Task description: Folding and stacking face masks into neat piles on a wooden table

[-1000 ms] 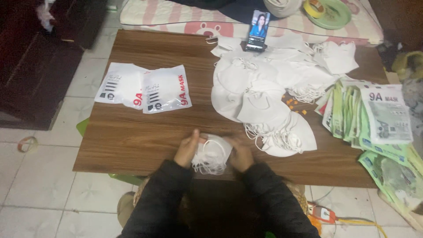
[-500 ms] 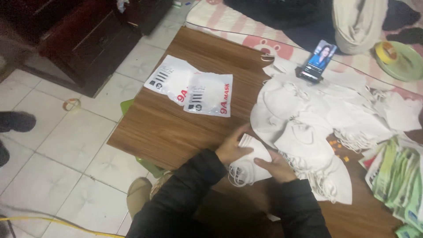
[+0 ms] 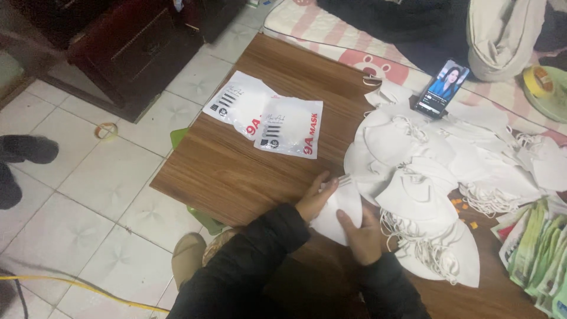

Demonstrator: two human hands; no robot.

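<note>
A folded white face mask [image 3: 338, 208] lies flat on the wooden table [image 3: 236, 171] near its front edge. My left hand [image 3: 315, 198] pinches the mask's upper left edge. My right hand [image 3: 361, 235] presses on its lower right side. Both arms are in dark sleeves. Just to the right spreads a big pile of white masks [image 3: 425, 177] with loose ear loops.
Two white printed mask pouches [image 3: 266, 115] lie at the table's left. A phone [image 3: 441, 87] stands propped behind the pile. A stack of green and white packets [image 3: 534, 251] sits at the right edge. Dark wooden furniture [image 3: 124, 47] and a tape roll [image 3: 107, 130] are on the tiled floor left.
The view has swung left and tilted. Both hands kept hold of the mask, which went from bunched to flattened on the table.
</note>
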